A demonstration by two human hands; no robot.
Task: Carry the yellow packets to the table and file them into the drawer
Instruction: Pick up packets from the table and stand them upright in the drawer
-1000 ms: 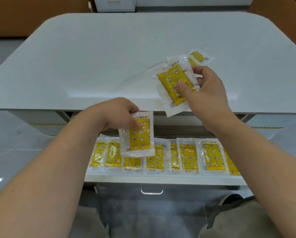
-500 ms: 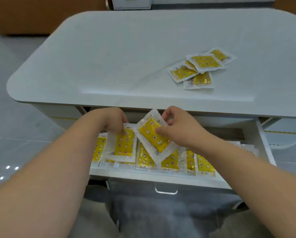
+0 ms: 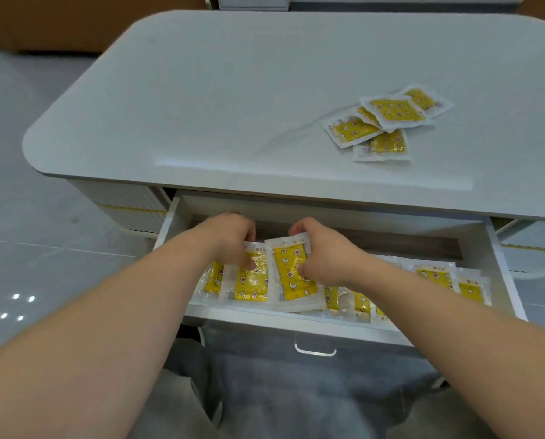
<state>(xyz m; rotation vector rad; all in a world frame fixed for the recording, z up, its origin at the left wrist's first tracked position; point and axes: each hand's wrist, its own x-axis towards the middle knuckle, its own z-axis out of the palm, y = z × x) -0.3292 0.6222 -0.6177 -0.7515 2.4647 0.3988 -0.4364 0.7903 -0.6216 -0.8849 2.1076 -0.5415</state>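
Note:
The white drawer (image 3: 265, 321) under the table stands pulled out, with a row of several yellow packets (image 3: 432, 275) filed along its front. My left hand (image 3: 230, 236) holds one yellow packet (image 3: 249, 282) near the left end of the row. My right hand (image 3: 322, 248) pinches another yellow packet (image 3: 288, 274) by its top and right edge, just right of the first, upright over the row. A loose pile of several yellow packets (image 3: 388, 122) lies on the white table top (image 3: 233, 106) at the right.
The drawer's metal handle (image 3: 315, 350) sits just above my lap. A white cabinet (image 3: 252, 1) stands beyond the far table edge. Brown furniture (image 3: 59, 20) is at the back left, grey tiled floor on both sides.
Both hands have moved down into the drawer. The right hand's packet has turned from tilted to nearly upright and sits beside the left hand's packet in the row.

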